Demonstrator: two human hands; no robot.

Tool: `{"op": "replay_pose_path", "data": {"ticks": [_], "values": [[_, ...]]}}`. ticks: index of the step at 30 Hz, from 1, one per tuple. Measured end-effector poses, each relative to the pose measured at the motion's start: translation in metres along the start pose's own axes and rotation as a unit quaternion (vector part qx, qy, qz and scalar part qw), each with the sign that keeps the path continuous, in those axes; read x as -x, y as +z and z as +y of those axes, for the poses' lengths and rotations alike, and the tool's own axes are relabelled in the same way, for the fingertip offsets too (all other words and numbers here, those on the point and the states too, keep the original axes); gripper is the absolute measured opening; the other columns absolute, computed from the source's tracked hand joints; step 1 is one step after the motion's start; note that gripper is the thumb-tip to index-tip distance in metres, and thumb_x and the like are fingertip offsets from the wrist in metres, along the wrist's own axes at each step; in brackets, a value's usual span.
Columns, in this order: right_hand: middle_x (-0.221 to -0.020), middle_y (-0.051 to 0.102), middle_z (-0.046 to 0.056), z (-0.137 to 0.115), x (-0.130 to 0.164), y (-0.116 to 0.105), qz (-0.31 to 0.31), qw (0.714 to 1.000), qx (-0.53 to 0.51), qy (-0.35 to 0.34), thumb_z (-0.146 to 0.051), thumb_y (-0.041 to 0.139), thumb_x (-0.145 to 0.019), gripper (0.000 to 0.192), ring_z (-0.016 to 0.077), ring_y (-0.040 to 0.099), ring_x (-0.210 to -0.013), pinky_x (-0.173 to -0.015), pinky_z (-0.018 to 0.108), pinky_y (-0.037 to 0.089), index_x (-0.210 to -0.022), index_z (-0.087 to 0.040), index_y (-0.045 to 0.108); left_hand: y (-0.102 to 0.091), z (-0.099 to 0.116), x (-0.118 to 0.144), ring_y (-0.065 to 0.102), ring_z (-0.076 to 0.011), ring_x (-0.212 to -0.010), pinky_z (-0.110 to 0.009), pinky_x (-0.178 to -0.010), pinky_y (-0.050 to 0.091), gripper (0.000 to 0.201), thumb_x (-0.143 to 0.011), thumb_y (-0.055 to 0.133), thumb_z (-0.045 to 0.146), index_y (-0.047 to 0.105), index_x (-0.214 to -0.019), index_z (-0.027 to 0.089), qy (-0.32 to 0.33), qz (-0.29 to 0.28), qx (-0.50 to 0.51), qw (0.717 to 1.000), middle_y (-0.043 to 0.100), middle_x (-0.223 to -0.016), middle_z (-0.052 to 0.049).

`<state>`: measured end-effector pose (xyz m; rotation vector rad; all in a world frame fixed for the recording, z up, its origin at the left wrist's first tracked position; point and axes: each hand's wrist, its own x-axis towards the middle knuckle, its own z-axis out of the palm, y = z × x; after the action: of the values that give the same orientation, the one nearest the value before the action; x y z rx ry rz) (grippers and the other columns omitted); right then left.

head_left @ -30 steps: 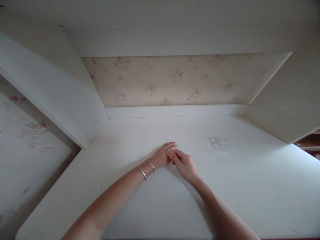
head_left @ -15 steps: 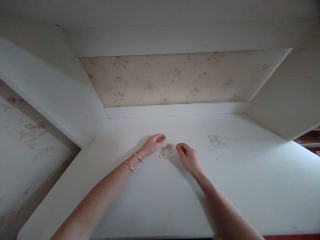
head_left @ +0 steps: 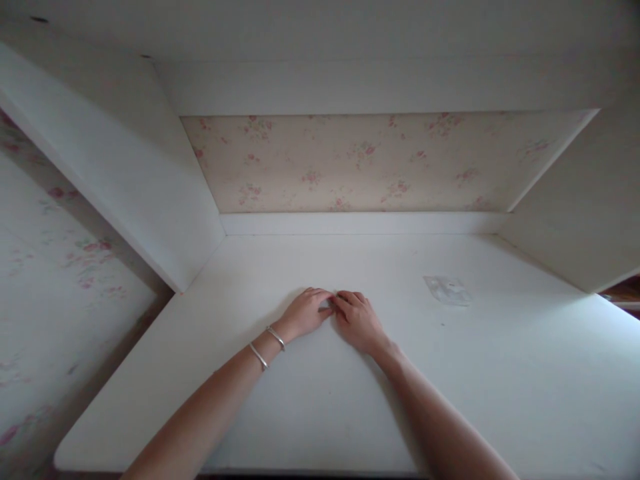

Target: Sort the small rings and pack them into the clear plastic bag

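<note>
My left hand (head_left: pixel 303 313) and my right hand (head_left: pixel 357 320) lie side by side on the white desk top (head_left: pixel 475 380), knuckles up and fingers curled. Their fingertips meet near the middle of the desk. The fingers cover the spot between them, so nothing under them shows. Two thin silver bangles (head_left: pixel 267 347) sit on my left wrist. Both forearms reach in from the near edge.
A small clear plastic bag (head_left: pixel 447 291) lies flat to the right of my hands. White side panels stand at the left (head_left: pixel 125 173) and right (head_left: pixel 575 220). Floral wallpaper (head_left: pixel 360 163) backs the alcove under a white shelf.
Half a second ago my hands were apart with a small pile of thin rings lying between them. They have closed together over that spot and the rings are hidden.
</note>
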<state>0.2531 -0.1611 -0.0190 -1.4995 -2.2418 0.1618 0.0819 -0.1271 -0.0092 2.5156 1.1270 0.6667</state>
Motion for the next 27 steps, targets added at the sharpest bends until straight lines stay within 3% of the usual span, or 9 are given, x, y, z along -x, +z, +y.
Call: {"op": "replay_pose_path", "data": {"ticks": [7,13,17,20,24,27], "values": [[-0.103,0.066,0.005,0.013,-0.008,0.007,0.075,0.993,-0.086,0.004,-0.013,0.042,-0.086,0.03,0.0164,0.058,-0.095,-0.087,0.028,0.044,-0.104,-0.02,0.065,0.01,-0.004,0.005,0.062,-0.0156,-0.083,-0.029,-0.081,0.047,0.021,-0.084,0.055,0.018,0.066,-0.103,0.021,-0.074,0.07,0.035,0.994,0.07,-0.093,-0.002],[-0.099,0.067,0.005,0.03,0.006,-0.009,0.131,0.987,-0.079,0.053,-0.019,0.044,-0.085,0.026,0.0182,0.059,-0.093,-0.085,0.03,0.044,-0.099,-0.02,0.066,0.011,-0.007,0.01,0.06,-0.014,-0.09,-0.027,-0.085,0.047,0.019,-0.087,0.05,0.018,0.069,-0.091,0.02,-0.031,0.091,0.075,0.992,0.067,-0.098,-0.003],[-0.083,0.067,0.002,0.029,0.018,-0.019,0.078,0.993,-0.06,0.066,-0.017,0.047,-0.079,0.021,0.0152,0.059,-0.077,-0.072,0.025,0.043,-0.083,-0.021,0.068,0.007,-0.004,0.015,0.059,-0.0133,-0.087,-0.026,-0.08,0.048,0.021,-0.088,0.048,0.018,0.069,-0.092,0.02,-0.046,0.099,0.088,0.99,0.064,-0.099,-0.005],[-0.078,0.067,0.001,0.021,0.02,-0.02,0.029,0.998,-0.036,0.039,-0.016,0.048,-0.077,0.02,0.0145,0.059,-0.076,-0.073,0.025,0.041,-0.076,-0.021,0.067,0.004,0.001,0.018,0.058,-0.0142,-0.085,-0.027,-0.08,0.048,0.021,-0.088,0.047,0.018,0.068,-0.092,0.019,-0.05,0.086,0.064,0.993,0.064,-0.092,-0.005],[-0.084,0.069,0.001,0.015,0.018,-0.018,0.002,1.0,-0.03,0.003,-0.016,0.047,-0.078,0.023,0.0158,0.059,-0.083,-0.08,0.027,0.039,-0.082,-0.023,0.069,0.002,0.005,0.019,0.056,-0.0161,-0.09,-0.03,-0.086,0.045,0.021,-0.088,0.047,0.017,0.068,-0.093,0.019,-0.034,0.068,0.03,0.997,0.065,-0.092,-0.004],[-0.086,0.07,0.002,0.017,0.017,-0.021,0.018,0.999,-0.046,0.015,-0.017,0.046,-0.078,0.025,0.0155,0.06,-0.083,-0.08,0.027,0.039,-0.083,-0.022,0.07,0.001,0.006,0.019,0.056,-0.0161,-0.092,-0.03,-0.087,0.045,0.023,-0.089,0.046,0.017,0.067,-0.096,0.02,-0.037,0.065,0.025,0.997,0.064,-0.094,-0.004]]}}
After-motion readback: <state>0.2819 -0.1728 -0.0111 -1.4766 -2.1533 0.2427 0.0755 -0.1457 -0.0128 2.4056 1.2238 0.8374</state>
